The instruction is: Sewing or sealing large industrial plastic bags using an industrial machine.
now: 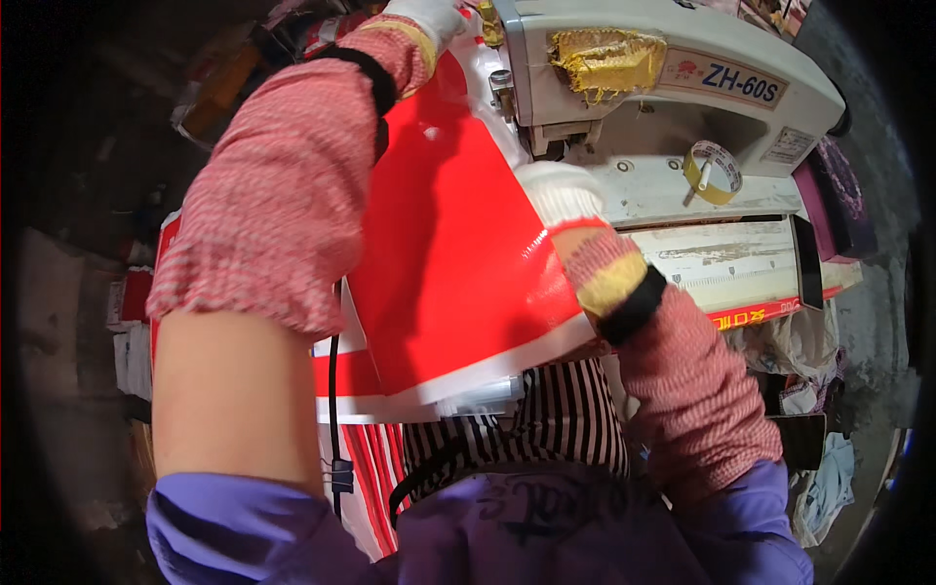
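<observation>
A large glossy red sheet with a white border (pixel 458 253) hangs slantwise between my arms, at the left side of a white sewing machine (pixel 614 107). My left hand (pixel 426 15), in a white glove, reaches to the sheet's far end; the top of the picture cuts it off, so its fingers cannot be made out. At the sheet's right edge, just below the machine's head, my gloved right hand (pixel 564 190) is closed on that edge, its fingertips hidden. Pink knitted sleeves with black bands cover both forearms.
A tape roll (pixel 714 173) lies on the machine's bed. Yellow frayed padding (pixel 606 63) is stuck on its head. Another red-and-white striped sheet (pixel 366 468) hangs over my lap beside a black cord (pixel 334 409) with a binder clip (pixel 337 476). Plastic bags (pixel 799 336) are at the right.
</observation>
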Demonstrator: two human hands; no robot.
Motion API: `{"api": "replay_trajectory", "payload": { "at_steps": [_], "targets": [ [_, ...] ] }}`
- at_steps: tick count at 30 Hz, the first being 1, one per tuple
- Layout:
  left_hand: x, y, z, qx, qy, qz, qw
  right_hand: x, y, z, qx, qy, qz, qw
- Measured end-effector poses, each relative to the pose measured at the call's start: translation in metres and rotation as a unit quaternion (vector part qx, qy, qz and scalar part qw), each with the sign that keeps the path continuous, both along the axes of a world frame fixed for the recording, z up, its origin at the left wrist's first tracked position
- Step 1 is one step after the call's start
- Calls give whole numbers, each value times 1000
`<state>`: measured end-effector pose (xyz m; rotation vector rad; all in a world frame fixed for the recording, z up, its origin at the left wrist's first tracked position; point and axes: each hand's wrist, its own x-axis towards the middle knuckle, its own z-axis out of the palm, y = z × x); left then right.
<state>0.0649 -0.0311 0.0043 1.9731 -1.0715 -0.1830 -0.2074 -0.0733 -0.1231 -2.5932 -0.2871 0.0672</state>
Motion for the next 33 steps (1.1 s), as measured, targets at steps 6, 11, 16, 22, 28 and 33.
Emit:
{"api": "replay_trajectory", "payload": {
  "at_steps": [6,11,16,22,28,33],
  "targets": [
    [-80,40,16,538,-474,-84,692,63,-10,30,-63,6,-131,989],
    [-199,28,31,348,-492,-384,700,84,-69,-3,-19,-58,50,997],
    [-226,48,26,502,-199,-520,662,67,-31,43,130,179,-72,973],
    [-257,71,89,773,-113,-369,504,54,-44,31,319,210,-116,917],
    [-223,58,59,373,127,-95,914,57,-43,31,197,166,-79,963],
    [-203,51,6,359,211,-177,892,66,-40,17,26,11,37,999]
  ]
}}
